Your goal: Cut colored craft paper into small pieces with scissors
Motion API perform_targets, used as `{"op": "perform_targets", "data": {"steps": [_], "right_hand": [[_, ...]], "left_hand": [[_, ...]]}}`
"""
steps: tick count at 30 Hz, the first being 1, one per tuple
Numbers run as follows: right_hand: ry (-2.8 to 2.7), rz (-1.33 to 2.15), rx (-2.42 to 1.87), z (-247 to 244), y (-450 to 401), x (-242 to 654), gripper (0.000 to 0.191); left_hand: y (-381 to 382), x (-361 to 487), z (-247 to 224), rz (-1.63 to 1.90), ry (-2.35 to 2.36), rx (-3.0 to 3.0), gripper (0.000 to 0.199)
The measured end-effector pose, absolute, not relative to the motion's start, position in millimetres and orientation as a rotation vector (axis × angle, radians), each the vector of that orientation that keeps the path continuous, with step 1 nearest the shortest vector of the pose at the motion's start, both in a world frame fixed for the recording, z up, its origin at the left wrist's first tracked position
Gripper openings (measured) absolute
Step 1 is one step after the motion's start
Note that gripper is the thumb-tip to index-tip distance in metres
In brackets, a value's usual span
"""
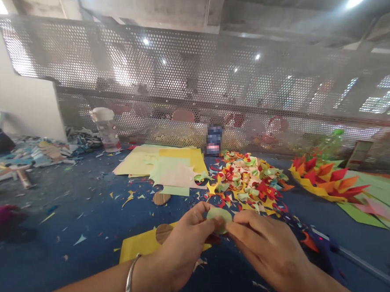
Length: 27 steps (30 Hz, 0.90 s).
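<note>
L hand [189, 236] pinches green disc [218, 212] — R hand [270, 240] at rt edge.

The left hand [187, 236] covers part of the pale green disc [215, 212]; the thumb of the right hand [270, 238] is hidden. The yellow sheet [137, 246] and the wooden disc [163, 233] on it are partly concealed by the left hand. The left edge cuts off the magenta object [0, 217]. Pixelation obscures the blue container [215, 138]. Shapes behind the perforated panel [167, 73] are indistinct.
</note>
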State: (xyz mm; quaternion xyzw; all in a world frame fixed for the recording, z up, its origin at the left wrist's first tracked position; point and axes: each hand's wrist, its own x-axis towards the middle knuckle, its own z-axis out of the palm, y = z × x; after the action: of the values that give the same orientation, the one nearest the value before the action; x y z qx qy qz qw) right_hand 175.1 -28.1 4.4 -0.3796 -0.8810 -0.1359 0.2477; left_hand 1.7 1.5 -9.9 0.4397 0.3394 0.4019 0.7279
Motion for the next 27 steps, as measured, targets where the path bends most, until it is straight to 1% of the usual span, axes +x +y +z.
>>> {"op": "perform_targets", "data": {"steps": [6, 15, 20, 27], "right_hand": [[-2.386, -0.268, -1.046, -3.2, -28.0, 184.1, 0.021], [-2.378, -0.216, -0.982, -4.7, -25.7, 185.4, 0.018], [-2.378, -0.204, -0.977, -4.4, -25.1, 183.9, 0.015], [-2.395, -0.281, -0.976, -5.6, -26.8, 181.9, 0.015]], "left_hand": [[10.5, -1.3, -5.7, 0.848, 0.704, 0.983, 0.023], [6.0, -1.5, -4.7, 0.795, 0.713, 0.955, 0.015], [10.5, -4.0, -5.1, 0.777, 0.75, 1.052, 0.021], [8.8, -1.7, -6.8, 0.789, 0.753, 1.04, 0.019]]}}
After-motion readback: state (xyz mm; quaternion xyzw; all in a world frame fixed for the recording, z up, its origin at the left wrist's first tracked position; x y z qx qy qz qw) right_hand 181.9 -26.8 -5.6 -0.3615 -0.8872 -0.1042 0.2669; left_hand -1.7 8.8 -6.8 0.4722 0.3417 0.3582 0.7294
